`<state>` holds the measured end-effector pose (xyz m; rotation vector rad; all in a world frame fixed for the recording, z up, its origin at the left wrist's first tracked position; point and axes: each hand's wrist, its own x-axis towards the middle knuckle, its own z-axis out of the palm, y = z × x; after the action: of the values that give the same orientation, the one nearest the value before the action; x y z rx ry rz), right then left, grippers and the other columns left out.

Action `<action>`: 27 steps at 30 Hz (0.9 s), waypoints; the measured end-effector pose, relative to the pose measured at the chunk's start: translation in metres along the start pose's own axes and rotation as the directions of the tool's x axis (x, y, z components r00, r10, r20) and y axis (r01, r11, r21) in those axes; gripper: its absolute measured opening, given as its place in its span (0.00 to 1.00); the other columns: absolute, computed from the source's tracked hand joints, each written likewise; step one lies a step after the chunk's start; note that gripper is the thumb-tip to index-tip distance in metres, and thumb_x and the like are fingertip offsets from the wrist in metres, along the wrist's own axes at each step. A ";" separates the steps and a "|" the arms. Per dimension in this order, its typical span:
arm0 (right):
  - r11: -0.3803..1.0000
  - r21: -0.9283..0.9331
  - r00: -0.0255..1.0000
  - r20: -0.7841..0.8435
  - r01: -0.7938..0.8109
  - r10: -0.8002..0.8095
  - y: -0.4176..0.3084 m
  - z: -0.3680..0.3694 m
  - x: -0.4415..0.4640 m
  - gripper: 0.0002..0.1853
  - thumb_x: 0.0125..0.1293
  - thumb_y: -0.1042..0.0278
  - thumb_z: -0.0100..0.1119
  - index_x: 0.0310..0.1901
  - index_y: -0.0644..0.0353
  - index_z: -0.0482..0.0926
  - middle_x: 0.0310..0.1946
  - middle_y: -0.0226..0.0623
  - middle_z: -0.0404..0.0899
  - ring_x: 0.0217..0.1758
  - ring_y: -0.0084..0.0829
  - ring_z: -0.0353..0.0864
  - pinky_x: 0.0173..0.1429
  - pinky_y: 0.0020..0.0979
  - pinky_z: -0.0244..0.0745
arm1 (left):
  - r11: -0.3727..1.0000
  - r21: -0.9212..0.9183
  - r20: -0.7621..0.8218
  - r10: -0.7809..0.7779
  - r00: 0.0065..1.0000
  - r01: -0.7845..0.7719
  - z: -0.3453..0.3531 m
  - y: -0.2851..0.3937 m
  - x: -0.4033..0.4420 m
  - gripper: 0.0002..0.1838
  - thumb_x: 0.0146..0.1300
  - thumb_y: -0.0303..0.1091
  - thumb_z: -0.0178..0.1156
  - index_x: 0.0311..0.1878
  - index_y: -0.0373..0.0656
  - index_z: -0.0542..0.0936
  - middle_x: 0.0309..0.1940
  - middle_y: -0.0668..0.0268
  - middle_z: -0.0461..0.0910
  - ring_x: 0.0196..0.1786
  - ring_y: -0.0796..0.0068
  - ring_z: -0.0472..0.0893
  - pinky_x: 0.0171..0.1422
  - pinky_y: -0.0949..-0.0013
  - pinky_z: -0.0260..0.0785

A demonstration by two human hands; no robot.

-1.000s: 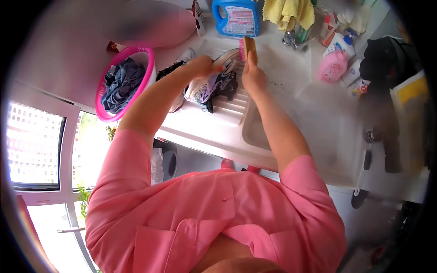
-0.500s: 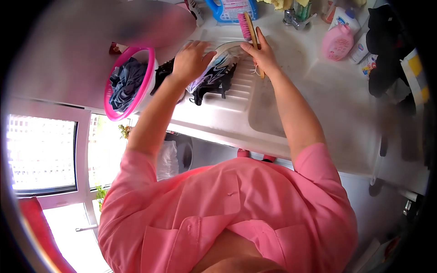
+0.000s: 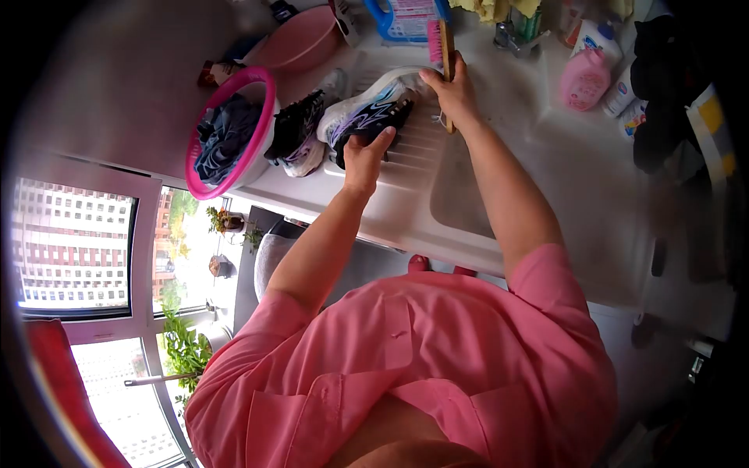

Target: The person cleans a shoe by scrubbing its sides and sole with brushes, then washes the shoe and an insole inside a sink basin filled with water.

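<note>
Head view: my left hand grasps a black, white-soled shoe on the white ridged tabletop; my right hand clasps a pink-bristled wooden brush. Probably mid-scrubbing; next calls for steadying the shoe.

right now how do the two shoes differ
The left hand is on the handled shoe; no hand touches the other shoe. The handled shoe shows purple and pale blue markings, while the other shoe looks mostly black. The other shoe is nearer the pink-rimmed basket than the handled shoe. Both have black and white parts.
</note>
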<state>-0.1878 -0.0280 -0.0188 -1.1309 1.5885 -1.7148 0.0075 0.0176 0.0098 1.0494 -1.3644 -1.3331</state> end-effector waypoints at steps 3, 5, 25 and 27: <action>0.998 -0.058 0.998 -0.057 -0.006 0.003 -0.002 -0.005 0.002 0.45 0.52 0.53 0.67 0.67 0.59 0.53 0.57 0.47 0.71 0.57 0.41 0.73 0.58 0.33 0.67 | 0.968 0.246 0.140 0.023 0.990 -0.057 0.003 0.013 0.009 0.14 0.53 0.34 0.68 0.41 0.37 0.80 0.33 0.72 0.79 0.33 0.83 0.74 0.40 0.78 0.66; 0.976 -0.214 0.999 -0.052 -0.025 0.015 -0.009 -0.014 0.001 0.44 0.53 0.52 0.65 0.67 0.60 0.54 0.56 0.49 0.72 0.56 0.43 0.74 0.57 0.34 0.68 | 0.911 0.393 0.222 -0.227 0.948 0.126 0.001 0.031 0.020 0.15 0.53 0.36 0.68 0.41 0.38 0.80 0.32 0.70 0.79 0.33 0.80 0.74 0.39 0.77 0.65; 0.624 -0.731 0.946 0.093 0.277 -0.311 -0.013 -0.024 -0.031 0.25 0.68 0.58 0.45 0.67 0.45 0.59 0.32 0.55 0.77 0.30 0.54 0.78 0.36 0.47 0.74 | 0.567 -0.511 0.480 -0.435 0.762 0.646 0.014 0.010 0.108 0.28 0.60 0.49 0.53 0.50 0.31 0.73 0.46 0.49 0.78 0.48 0.51 0.78 0.59 0.56 0.68; 0.571 -0.783 0.969 0.205 0.248 -0.139 -0.023 -0.018 -0.063 0.27 0.68 0.59 0.45 0.68 0.46 0.57 0.32 0.55 0.77 0.32 0.54 0.79 0.37 0.47 0.75 | 0.538 -0.561 0.502 -0.382 0.776 0.629 0.016 0.007 0.111 0.25 0.59 0.46 0.52 0.50 0.32 0.73 0.46 0.50 0.78 0.48 0.51 0.78 0.59 0.55 0.68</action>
<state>-0.1680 0.0380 -0.0094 -1.8505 2.3187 -0.9386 -0.0308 -0.0869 0.0231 0.7027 -0.5854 -2.3311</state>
